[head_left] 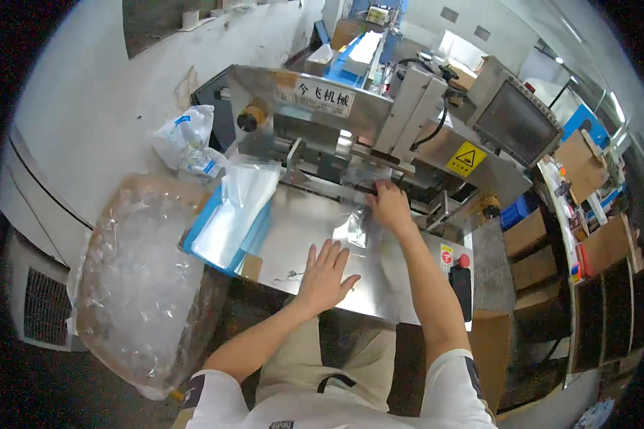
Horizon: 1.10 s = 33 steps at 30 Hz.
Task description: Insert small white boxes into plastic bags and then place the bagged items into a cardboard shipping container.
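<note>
Head view, left hand (325, 275) had fingers spread near the front edge of one worktop (300, 214), right hand (390, 204) met one clear film (352, 229) at one machine (415, 107), grip I couldn't tell, bare metal separated film from one blue tray (256, 237)

lettered white plate (325, 96), yellow warning sign (466, 158), both on machine (402, 129)

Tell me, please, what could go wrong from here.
The right hand reaches up to the machine, so it might get pinched if parts there move. The clear film looks thin and could crease or slip. The white plastic sheets piled on the blue tray might slide off if bumped.
</note>
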### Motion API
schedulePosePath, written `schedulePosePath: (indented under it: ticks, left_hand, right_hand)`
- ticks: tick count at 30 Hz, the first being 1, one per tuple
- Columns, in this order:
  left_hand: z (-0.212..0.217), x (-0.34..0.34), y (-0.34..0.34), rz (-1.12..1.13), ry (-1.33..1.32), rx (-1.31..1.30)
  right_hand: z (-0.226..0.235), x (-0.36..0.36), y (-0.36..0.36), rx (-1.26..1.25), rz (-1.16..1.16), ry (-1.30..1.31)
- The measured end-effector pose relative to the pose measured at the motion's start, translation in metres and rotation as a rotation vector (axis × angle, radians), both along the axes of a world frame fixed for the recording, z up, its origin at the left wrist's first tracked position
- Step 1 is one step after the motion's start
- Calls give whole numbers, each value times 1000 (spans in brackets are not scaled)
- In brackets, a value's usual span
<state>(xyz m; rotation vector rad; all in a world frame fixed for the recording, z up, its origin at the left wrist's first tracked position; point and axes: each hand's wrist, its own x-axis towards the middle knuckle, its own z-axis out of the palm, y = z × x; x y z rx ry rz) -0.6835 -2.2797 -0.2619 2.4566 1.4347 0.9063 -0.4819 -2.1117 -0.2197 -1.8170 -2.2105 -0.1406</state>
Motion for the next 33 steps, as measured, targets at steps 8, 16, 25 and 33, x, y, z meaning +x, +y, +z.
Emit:
schedulePosePath:
  ticks: [8, 16, 25, 33]
  left_hand:
    - [-9, 2, -4, 51, 42, 9]
    - [-1, 2, -3, 134, -48, 12]
    - [-4, 0, -1, 209, -223, 20]
    - [-6, -7, -1, 195, -222, 23]
  right_hand:
    - [19, -10, -3, 28, -20, -45]
    - [28, -4, 8, 74, -26, -127]
    - [36, 5, 33, -189, 42, -211]
    - [34, 24, -57, -10, 175, 424]
